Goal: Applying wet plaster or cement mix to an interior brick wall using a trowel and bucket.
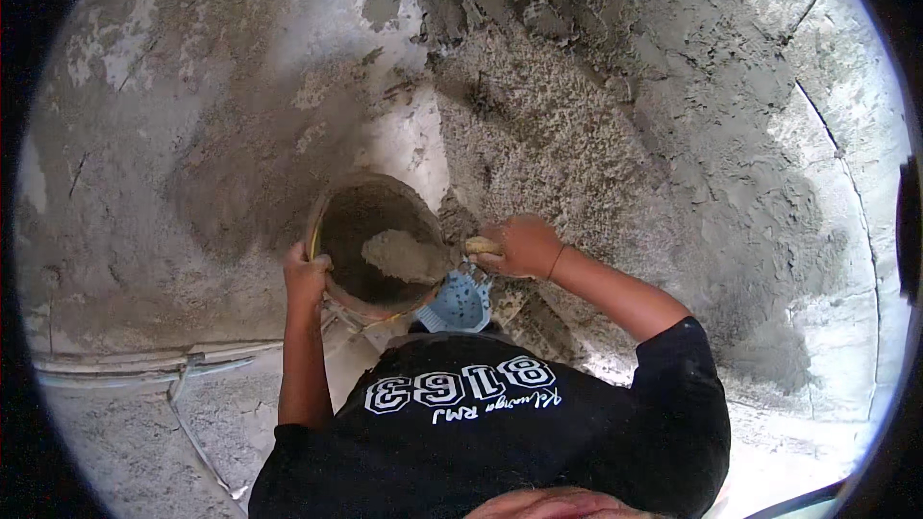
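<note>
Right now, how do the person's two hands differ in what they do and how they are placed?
The left hand grips the rim of the bucket, while the right hand holds the handle of a trowel. The left hand sits at the bucket's left edge; the right hand is outside its right edge. The left arm points straight up in the picture; the right one comes in slanted. Both hands are bare and closed on something.

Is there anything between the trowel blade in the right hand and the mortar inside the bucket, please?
Nothing visible stands between them. The right hand holds the trowel by its handle, and the blade already lies inside the open bucket with a lump of mortar on it. The left hand grips the bucket's rim at the opposite side, apart from the blade.
</note>
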Available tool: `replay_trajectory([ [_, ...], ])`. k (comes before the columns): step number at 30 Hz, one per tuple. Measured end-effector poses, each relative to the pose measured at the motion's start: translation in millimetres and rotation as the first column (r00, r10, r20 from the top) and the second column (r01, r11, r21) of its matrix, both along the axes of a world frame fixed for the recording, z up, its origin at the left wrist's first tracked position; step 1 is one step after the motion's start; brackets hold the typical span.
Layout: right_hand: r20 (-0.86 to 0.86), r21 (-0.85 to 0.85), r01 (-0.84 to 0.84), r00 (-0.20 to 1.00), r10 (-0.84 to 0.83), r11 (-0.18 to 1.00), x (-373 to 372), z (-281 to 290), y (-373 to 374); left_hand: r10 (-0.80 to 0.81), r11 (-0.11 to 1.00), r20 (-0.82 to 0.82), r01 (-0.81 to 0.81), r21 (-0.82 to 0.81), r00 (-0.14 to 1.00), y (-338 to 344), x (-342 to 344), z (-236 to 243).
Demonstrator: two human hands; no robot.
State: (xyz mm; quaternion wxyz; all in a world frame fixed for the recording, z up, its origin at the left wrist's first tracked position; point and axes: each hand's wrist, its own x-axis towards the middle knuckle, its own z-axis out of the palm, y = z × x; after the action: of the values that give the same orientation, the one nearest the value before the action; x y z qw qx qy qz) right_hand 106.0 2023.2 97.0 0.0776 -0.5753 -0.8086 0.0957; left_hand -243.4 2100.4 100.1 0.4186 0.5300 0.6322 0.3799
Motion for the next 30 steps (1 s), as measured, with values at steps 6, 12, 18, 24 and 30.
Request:
replay_trajectory([
  [6, -0.005, 0.009, -0.095, 0.995, 0.095, 0.995, -29.3, 27.8, 15.0, 0.038, 0.999, -0.149, -0.039, -0.003, 0.988, 13.6, -41.6, -1.0],
  [12, -0.121, 0.123, -0.258, 0.955, 0.272, 0.958, -38.5, 43.3, 20.9, 0.106, 0.994, 0.033, -0.106, -0.001, 0.994, 14.3, -63.7, -4.0],
  [18, -0.563, 0.254, 0.138, 0.826, 0.03, 0.957, 84.5, -0.7, 42.7, -0.029, 1.0, -0.17, 0.028, -0.008, 0.985, 26.5, -49.9, -17.7],
  [24, -0.512, 0.036, 0.537, 0.734, -0.446, 0.843, 101.4, 5.1, 23.5, -0.096, 0.993, -0.172, 0.082, -0.086, 0.98, 33.9, -38.8, -15.3],
  [30, -0.588, -0.062, 0.691, 0.558, -0.586, 0.72, 71.3, 38.1, 17.1, -0.153, 0.987, 0.026, 0.154, -0.039, 0.988, 48.0, -10.9, -43.8],
])
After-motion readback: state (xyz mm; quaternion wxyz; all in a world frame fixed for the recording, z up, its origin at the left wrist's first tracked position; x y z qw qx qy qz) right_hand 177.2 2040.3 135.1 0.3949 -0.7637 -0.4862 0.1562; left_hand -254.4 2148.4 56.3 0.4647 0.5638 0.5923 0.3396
